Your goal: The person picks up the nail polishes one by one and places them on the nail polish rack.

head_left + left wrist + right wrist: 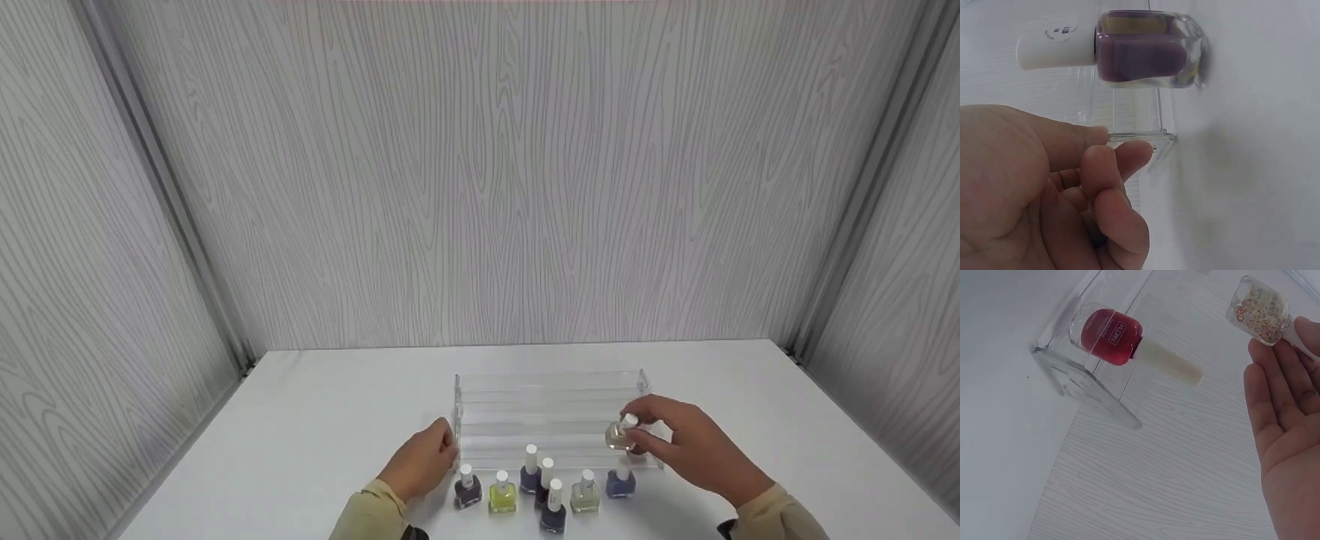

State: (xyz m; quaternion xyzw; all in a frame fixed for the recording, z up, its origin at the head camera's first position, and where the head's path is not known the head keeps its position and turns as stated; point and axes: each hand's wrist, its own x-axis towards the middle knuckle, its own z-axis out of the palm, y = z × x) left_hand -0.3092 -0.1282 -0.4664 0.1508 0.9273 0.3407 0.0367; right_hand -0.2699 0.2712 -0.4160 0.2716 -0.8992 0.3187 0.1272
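A clear stepped acrylic rack (551, 409) stands on the white table. My left hand (421, 461) is at its left end, thumb and fingers pinching the edge of the clear side panel (1140, 136). By the cap, my right hand (697, 448) pinches a nail polish bottle (619, 436) over the rack's right end. That bottle is clear with orange-gold glitter (1261, 312) in the right wrist view. A purple nail polish bottle (1143, 50) stands close to the left hand. In the right wrist view, a red nail polish bottle (1112, 336) overlaps the rack's end.
Several white-capped bottles stand along the rack's front: a dark one (468, 491), a yellow one (502, 496), a dark blue one (553, 517), a pale one (585, 496) and a blue one (621, 484). Wood-grain panels (495, 187) enclose the table at back and sides.
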